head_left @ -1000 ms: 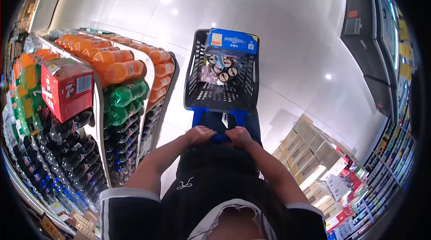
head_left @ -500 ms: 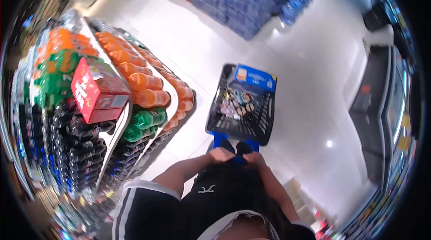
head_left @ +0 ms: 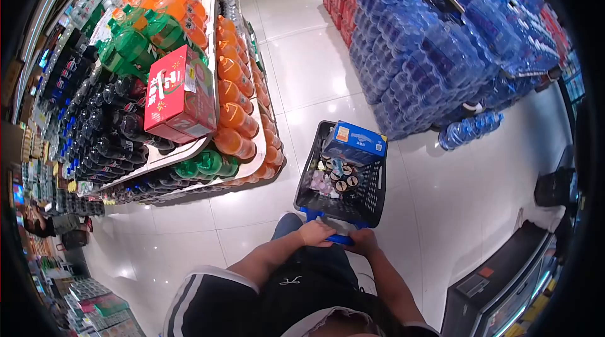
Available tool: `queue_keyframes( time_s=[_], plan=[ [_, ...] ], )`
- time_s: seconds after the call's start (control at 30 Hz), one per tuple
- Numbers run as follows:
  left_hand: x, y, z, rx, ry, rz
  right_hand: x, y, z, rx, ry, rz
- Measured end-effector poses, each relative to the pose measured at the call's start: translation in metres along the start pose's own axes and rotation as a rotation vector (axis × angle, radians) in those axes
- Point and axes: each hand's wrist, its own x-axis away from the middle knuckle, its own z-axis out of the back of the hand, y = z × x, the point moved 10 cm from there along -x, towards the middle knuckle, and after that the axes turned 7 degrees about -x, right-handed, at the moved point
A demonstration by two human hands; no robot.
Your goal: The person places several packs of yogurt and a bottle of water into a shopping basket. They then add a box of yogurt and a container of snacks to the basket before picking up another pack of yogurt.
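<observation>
Both hands grip the blue handle [head_left: 341, 239] of a shopping cart. My left hand [head_left: 316, 234] is wrapped round its left end, and my right hand [head_left: 363, 242] closes on the right end. Just beyond them is the cart's black basket [head_left: 307, 195]. A blue box [head_left: 356, 143] leans at the far end inside it. Nearer, several small round-lidded containers [head_left: 341, 184] lie beside pinkish packages [head_left: 320, 182]; their exact kind is too small to tell.
On the left, a shelf stand holds orange soda bottles [head_left: 236, 116], green bottles [head_left: 129, 47], dark cola bottles [head_left: 110, 138] and a red carton [head_left: 179, 94]. Blue-wrapped water bottle packs [head_left: 409, 66] are stacked ahead right. A black cooler [head_left: 479, 286] stands at lower right. Another person [head_left: 47, 223] is far left.
The view has turned left and moved forward, so the water packs sit further right and the cooler lower. Both hands still hold the cart handle.
</observation>
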Motion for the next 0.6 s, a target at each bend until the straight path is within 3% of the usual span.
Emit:
queue_keyframes(
  time_s=[0.27,0.33,0.37,0.43,0.6],
  plan=[
    [-0.086,-0.083,0.049,0.001,0.133,0.206,-0.111,0.084,0.061,0.176,-0.269,-0.053],
    [-0.104,-0.103,0.077,0.04,0.31,0.14,-0.143,0.095,0.08,0.166,-0.249,-0.032],
    [-0.109,-0.115,0.085,0.04,0.322,0.145,-0.161,0.099,0.091,0.158,-0.22,-0.018],
    [-0.133,-0.148,0.093,0.071,0.166,0.245,-0.191,0.117,0.098,0.158,-0.213,-0.018],
    [-0.166,-0.21,0.145,0.068,0.291,0.216,-0.274,0.153,0.123,0.146,-0.234,0.039]
  ],
)
